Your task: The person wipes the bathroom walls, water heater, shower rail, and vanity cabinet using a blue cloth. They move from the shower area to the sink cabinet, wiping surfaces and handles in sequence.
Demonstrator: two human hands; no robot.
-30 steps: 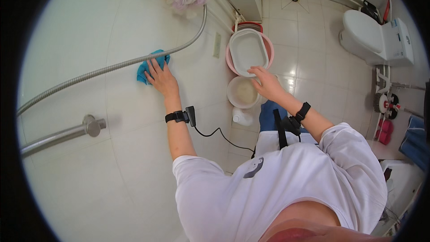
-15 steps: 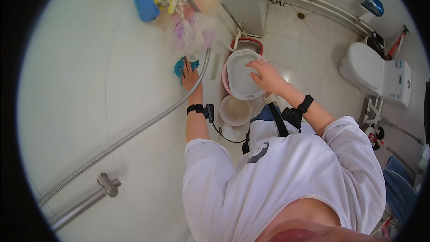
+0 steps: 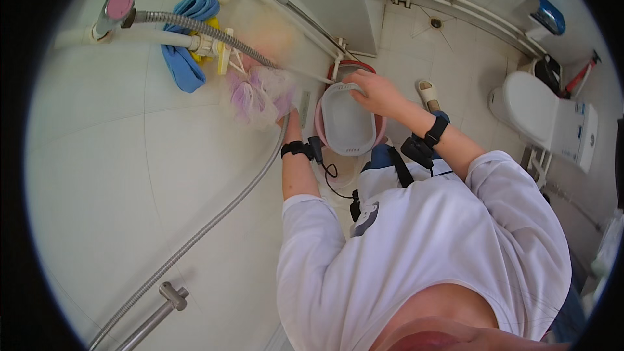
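Resting tub (image 3: 350, 123): pale grey-white, oblong, round-cornered, slotted at near end; set over pink basin (image 3: 318, 117), right of hose (image 3: 221, 212).
Right hand (image 3: 378, 94): loosely curled, partly open, at far rim of tub; cannot tell whether gripping or just above.
Left hand (image 3: 292, 121): mostly hidden behind puff (image 3: 260, 94) and hose; cannot tell how far open or whether holding anything.
Puff: lilac and cream mesh, frilly, left of tub.

Lilac bath puff (image 3: 257, 99), white basin (image 3: 351, 123), blue cloth (image 3: 184, 70)
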